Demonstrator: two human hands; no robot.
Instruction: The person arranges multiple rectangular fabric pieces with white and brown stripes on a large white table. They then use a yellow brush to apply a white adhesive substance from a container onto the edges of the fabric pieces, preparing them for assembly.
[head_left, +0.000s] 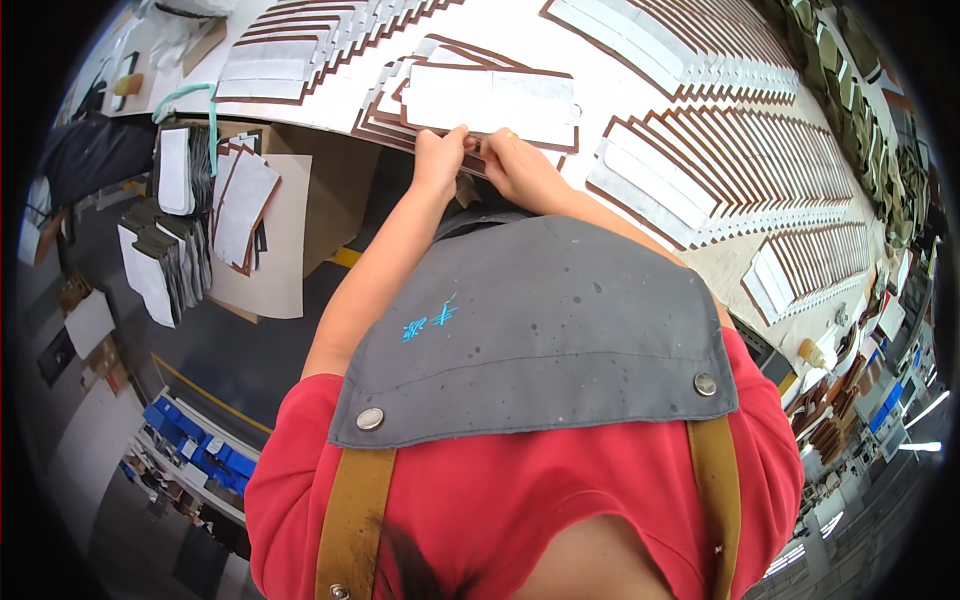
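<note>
Both hands meet at the near edge of the table, close together. My left hand (438,162) has its fingers closed at the front edge of a flat white panel with brown edging (490,98). Beside it, my right hand (518,170) pinches the same edge, with a small yellow spot on one finger. The panel lies over a loose pile of similar brown-edged panels (385,108). The fingertips are partly hidden, so the exact grip is hard to see.
Fanned rows of brown-edged white panels (690,180) cover the table to the right; another fanned row (275,65) lies far left. Below the table's left edge stand a cardboard box (290,230) and stacked dark green and white pieces (160,255). Green pieces (850,110) line the far right.
</note>
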